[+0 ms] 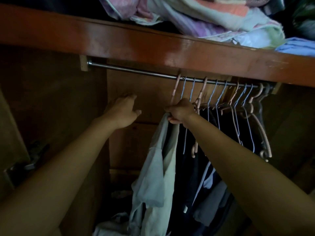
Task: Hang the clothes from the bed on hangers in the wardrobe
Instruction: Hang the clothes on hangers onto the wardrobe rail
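Head view looks up into a dim wooden wardrobe [56,103], both bare arms reaching in. Right hand [180,111] is curled tight around the neck of a pink hanger [176,87] and the bunched top of a pale grey-green garment [158,164], which hangs straight down from the fist. That hanger's hook sits at the metal rail [133,71]; whether it is fully seated over the rail is hard to tell. Left hand [123,110] hangs in the air well to the left of the garment, fingers loose and slightly spread, holding nothing, in front of the bare back panel.

Just to the right of the gripped hanger the rail is crowded: a row of thin blue wire hangers [216,92] and more pink ones, packed close, with dark clothes [226,126] hanging under them and pressing against the pale garment. Above the rail runs a glossy reddish-brown shelf edge [153,46], and on the shelf lies a heap of folded pastel bedding [196,16]. More light cloth lies crumpled on the wardrobe floor [112,225]. A metal door hinge [32,163] shows at lower left.
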Available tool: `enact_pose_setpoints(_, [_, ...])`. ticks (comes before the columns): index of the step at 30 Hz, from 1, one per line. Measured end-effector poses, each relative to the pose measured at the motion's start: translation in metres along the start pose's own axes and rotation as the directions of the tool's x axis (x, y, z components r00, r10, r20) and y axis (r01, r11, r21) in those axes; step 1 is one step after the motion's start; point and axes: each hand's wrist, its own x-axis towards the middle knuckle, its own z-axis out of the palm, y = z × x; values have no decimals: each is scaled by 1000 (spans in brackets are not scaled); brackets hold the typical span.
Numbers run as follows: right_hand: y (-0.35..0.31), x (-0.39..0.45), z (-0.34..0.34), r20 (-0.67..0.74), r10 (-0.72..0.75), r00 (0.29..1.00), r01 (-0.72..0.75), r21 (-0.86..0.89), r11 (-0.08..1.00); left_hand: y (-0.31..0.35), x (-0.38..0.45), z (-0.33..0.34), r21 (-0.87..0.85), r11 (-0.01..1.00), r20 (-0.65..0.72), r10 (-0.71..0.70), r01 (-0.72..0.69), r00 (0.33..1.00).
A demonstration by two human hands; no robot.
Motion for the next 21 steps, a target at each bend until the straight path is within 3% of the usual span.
enact_pose_setpoints(3, [1, -13, -10, 60, -55, 997, 66, -207, 976, -1, -9, -5, -59, 998, 157, -15, 25, 988])
enact_pose_setpoints(7, [-1, -46, -29, 192, -96, 977, 174, -445, 878, 9, -25, -11, -6, 999, 438, -42, 50, 898])
enact_pose_setpoints(11, [5, -88, -62, 205, -114, 972, 220, -629, 746, 34, -45, -10, 31, 999, 472, 23, -42, 881])
enact_pose_setpoints(17, [34, -161, -121, 274, 2, 962, 198, -698, 688, 90, -83, -5, 166, 946, 505, 160, -278, 848])
enact_pose_setpoints(21, [57, -204, -159, 251, 78, 965, 141, -745, 652, 129, -108, 6, 45, 932, 535, 282, -360, 796])
